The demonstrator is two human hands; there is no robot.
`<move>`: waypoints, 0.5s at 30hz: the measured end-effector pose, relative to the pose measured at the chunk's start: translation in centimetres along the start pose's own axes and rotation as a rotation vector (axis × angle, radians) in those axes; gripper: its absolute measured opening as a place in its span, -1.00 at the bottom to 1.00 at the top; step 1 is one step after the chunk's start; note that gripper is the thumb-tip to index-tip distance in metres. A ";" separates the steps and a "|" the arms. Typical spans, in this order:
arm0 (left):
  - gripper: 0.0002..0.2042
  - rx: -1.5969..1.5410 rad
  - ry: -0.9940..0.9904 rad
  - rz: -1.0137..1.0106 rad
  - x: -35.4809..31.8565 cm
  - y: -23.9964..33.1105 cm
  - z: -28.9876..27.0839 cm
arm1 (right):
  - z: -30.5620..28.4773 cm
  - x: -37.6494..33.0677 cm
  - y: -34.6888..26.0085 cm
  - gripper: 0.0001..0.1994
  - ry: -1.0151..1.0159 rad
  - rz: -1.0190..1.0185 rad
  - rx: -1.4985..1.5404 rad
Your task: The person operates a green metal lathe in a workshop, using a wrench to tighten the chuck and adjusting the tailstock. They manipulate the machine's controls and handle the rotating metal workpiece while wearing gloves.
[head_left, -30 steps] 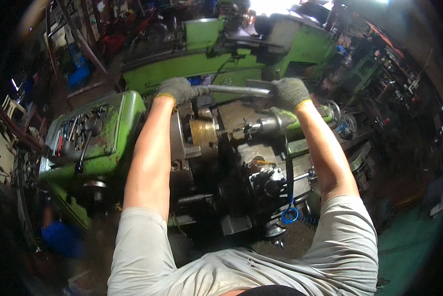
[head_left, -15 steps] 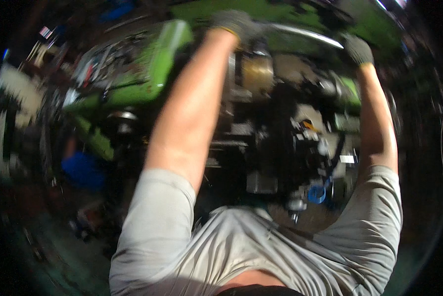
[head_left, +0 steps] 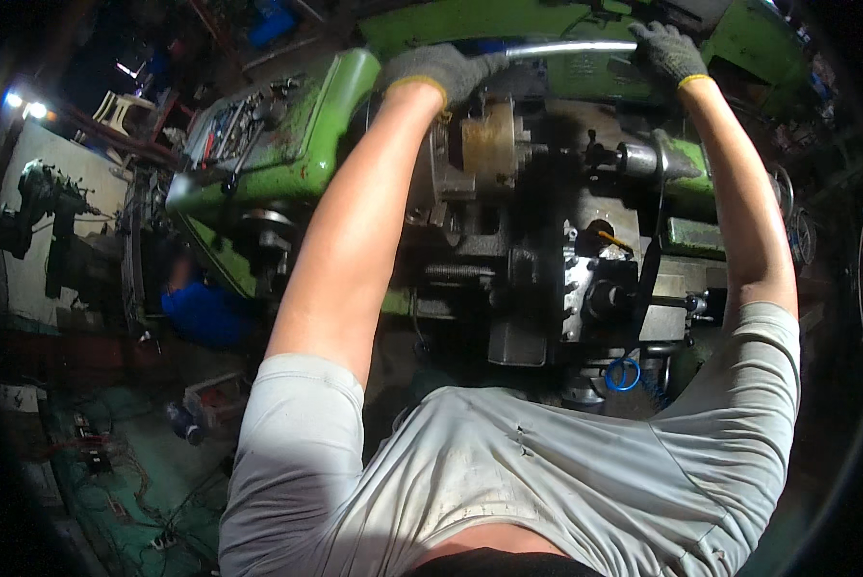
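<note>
Both my hands wear dark grey knitted gloves with yellow cuffs and reach to the far side of a green lathe. Between them runs a long, shiny silvery bar, nearly level, beyond the chuck. My left hand closes at its left end, the fingers partly hidden behind the back of the glove. At the other end, my right hand has its fingers curled over the bar. Nearer to me is the lathe chuck, brownish on its face, below and right of my left hand.
Wrenches and other tools lie on the headstock top at left. The tailstock and the tool carriage stand under my right arm, with a blue coiled hose nearby. A person in blue is at the left; cables trail over the floor.
The bar's right end has risen and shifted left with my right hand, so the bar is now nearly level. My left hand has moved slightly left and down.
</note>
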State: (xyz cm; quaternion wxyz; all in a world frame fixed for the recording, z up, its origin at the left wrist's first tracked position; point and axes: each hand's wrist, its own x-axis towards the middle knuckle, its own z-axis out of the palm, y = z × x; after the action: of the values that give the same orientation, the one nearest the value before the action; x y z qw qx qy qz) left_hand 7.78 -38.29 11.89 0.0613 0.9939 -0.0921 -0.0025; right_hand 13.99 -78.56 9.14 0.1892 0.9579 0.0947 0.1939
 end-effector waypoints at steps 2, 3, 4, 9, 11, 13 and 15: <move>0.01 0.008 0.011 0.012 -0.2 0.0 0.2 | -0.5 0.1 0.3 -0.47 -0.047 0.008 0.127; 0.01 0.011 0.016 -0.003 -0.6 0.4 0.2 | -0.8 0.0 0.3 -0.48 -0.043 -0.010 0.145; 0.02 0.032 0.011 -0.013 -1.2 0.7 0.1 | -1.3 0.2 0.0 -0.49 -0.012 0.018 0.145; -0.15 -0.006 -0.075 -0.047 -3.4 3.7 -0.4 | 1.0 4.7 -2.4 -0.45 -0.037 0.214 0.151; -0.26 -0.080 -0.043 -0.011 -3.8 3.4 0.2 | 0.7 7.9 -2.5 -0.28 -0.037 0.181 0.051; -0.31 -0.172 -0.013 0.002 -3.9 1.9 0.7 | -1.6 9.7 -4.2 -0.32 0.034 -0.037 -0.087; -0.29 -0.156 0.193 0.007 -4.3 0.2 1.9 | -8.6 9.7 -8.2 -0.51 0.121 -0.181 0.046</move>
State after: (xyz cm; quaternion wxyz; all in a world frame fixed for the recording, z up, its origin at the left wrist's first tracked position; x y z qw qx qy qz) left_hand 3.43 -37.97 9.97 0.1472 0.9813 -0.0890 0.0860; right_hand 18.42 -65.78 16.48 0.1779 0.9360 0.1964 0.2315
